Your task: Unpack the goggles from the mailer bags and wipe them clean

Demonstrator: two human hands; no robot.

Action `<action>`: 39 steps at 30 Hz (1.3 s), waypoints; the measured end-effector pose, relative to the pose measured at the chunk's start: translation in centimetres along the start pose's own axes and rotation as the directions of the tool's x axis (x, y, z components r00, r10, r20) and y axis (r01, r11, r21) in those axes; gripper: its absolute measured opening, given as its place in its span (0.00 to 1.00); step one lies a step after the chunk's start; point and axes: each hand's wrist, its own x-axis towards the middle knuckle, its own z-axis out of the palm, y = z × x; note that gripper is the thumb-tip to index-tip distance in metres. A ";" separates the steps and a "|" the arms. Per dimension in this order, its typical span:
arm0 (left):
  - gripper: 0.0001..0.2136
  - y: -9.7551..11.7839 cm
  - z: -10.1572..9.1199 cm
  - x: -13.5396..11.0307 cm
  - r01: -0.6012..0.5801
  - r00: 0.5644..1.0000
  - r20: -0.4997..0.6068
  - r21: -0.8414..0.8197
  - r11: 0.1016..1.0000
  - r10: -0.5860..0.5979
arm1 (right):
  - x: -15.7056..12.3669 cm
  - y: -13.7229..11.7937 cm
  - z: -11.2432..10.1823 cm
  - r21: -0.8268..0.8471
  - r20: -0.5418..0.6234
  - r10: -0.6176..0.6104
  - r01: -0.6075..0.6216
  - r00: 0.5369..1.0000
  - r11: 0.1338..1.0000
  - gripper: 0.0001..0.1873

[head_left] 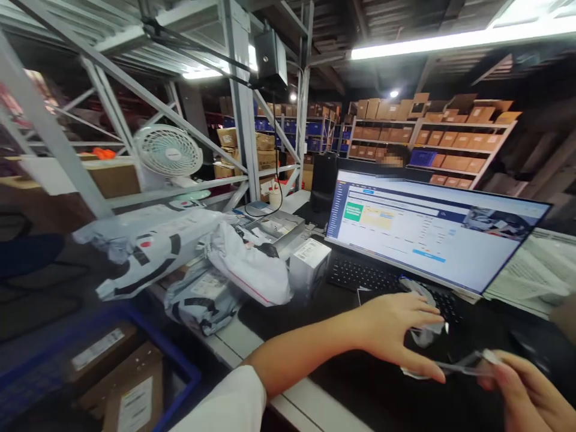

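Observation:
My left hand [391, 330] reaches over the black desk mat in front of the keyboard, fingers stretched out and thumb apart. Beside and partly under its fingers lies a crumpled clear plastic bag [425, 336]. A thin strip of clear plastic [463, 367] runs from near my left thumb to my right hand [526, 384]. The right thumb and fingers pinch that strip's end at the lower right. Whether the left thumb presses on the strip, I cannot tell.
A monitor [427, 234] and keyboard [364, 275] stand ahead. To the left are a small box [310, 264], a white parcel bag [247, 267] and grey wrapped parcels [202, 297]. A blue crate [186, 372] holds cartons. Behind the monitor, a person's head shows.

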 end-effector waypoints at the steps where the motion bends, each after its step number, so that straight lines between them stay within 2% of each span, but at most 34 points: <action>1: 0.36 0.1 -0.5 -0.2 -0.012 1.000 -0.004 -0.020 1.000 0.012 | 0.4 -1.2 0.5 -0.098 0.054 -0.043 0.048 0.998 0.994 0.14; 2: 0.35 0.1 -1.1 -0.4 -0.005 1.000 -0.019 -0.039 0.999 0.004 | 0.8 -2.4 1.2 -0.115 0.097 -0.097 0.108 0.991 0.987 0.16; 3: 0.33 0.0 -1.7 -0.7 0.027 0.999 -0.042 -0.047 0.999 -0.029 | 1.3 -3.6 2.1 -0.062 0.162 -0.140 0.151 0.977 0.987 0.17; 5: 0.35 -0.5 -3.1 -1.2 0.159 0.979 -0.116 -0.060 0.985 -0.165 | 2.6 -5.4 4.0 0.090 0.218 -0.197 0.181 0.956 0.979 0.19; 6: 0.36 -0.9 -3.6 -1.3 0.220 0.967 -0.118 -0.068 0.973 -0.227 | 3.3 -5.9 4.8 0.154 0.220 -0.223 0.192 0.950 0.969 0.20; 8: 0.36 -1.9 -4.2 -1.3 0.270 0.952 -0.127 -0.085 0.959 -0.279 | 4.6 -6.2 5.9 0.252 0.177 -0.254 0.206 0.951 0.946 0.19; 10: 0.32 -2.6 -4.3 -1.2 0.239 0.954 -0.157 -0.118 0.964 -0.255 | 5.3 -6.1 6.4 0.300 0.151 -0.259 0.206 0.954 0.932 0.18; 14: 0.18 -2.8 -3.7 -0.8 0.120 0.966 -0.211 -0.150 0.981 -0.150 | 5.7 -5.7 6.6 0.294 0.183 -0.213 0.153 0.960 0.944 0.18; 16: 0.15 -3.0 -3.4 -0.6 0.132 0.959 -0.230 -0.161 0.978 -0.167 | 5.9 -5.6 6.9 0.303 0.185 -0.182 0.120 0.966 0.945 0.18; 18: 0.15 -3.4 -3.1 -0.5 0.187 0.933 -0.274 -0.184 0.965 -0.233 | 6.1 -5.4 7.3 0.322 0.203 -0.174 0.102 0.964 0.941 0.18; 20: 0.15 -4.1 -3.0 -0.5 0.244 0.891 -0.328 -0.238 0.940 -0.315 | 6.4 -5.2 7.7 0.324 0.270 -0.196 0.103 0.943 0.940 0.16; 23: 0.18 -5.4 -2.7 -0.9 0.261 0.832 -0.373 -0.392 0.882 -0.412 | 6.5 -4.9 8.1 0.327 0.313 -0.208 0.101 0.927 0.940 0.13; 25: 0.20 -6.0 -2.5 -1.1 0.247 0.827 -0.352 -0.473 0.846 -0.438 | 6.6 -4.8 8.3 0.367 0.322 -0.183 0.056 0.929 0.929 0.15; 28: 0.22 -6.4 -2.3 -1.3 0.238 0.858 -0.284 -0.518 0.821 -0.428 | 6.8 -4.8 8.3 0.463 0.416 -0.137 -0.080 0.899 0.883 0.16; 31: 0.20 -6.0 -2.0 -1.0 0.185 0.863 -0.283 -0.593 0.783 -0.419 | 6.8 -5.2 8.0 0.515 0.457 -0.075 -0.195 0.886 0.835 0.19; 34: 0.20 -5.4 -2.1 -0.5 0.097 0.816 -0.346 -0.708 0.700 -0.463 | 6.7 -5.9 7.0 0.528 0.434 -0.053 -0.206 0.899 0.824 0.21; 36: 0.19 -5.1 -2.4 -0.2 0.031 0.761 -0.387 -0.780 0.625 -0.520 | 6.6 -6.2 5.7 0.545 0.433 -0.085 -0.185 0.898 0.818 0.19; 37: 0.19 -5.1 -2.7 0.0 -0.003 0.730 -0.398 -0.815 0.580 -0.555 | 6.7 -6.3 5.0 0.560 0.461 -0.125 -0.179 0.879 0.809 0.18; 38: 0.19 -5.2 -3.0 0.1 -0.031 0.704 -0.394 -0.848 0.529 -0.591 | 6.8 -6.3 4.2 0.578 0.515 -0.178 -0.186 0.839 0.795 0.17; 39: 0.20 -5.2 -3.2 0.2 -0.049 0.682 -0.377 -0.878 0.476 -0.626 | 7.0 -6.2 3.5 0.599 0.581 -0.238 -0.211 0.779 0.772 0.16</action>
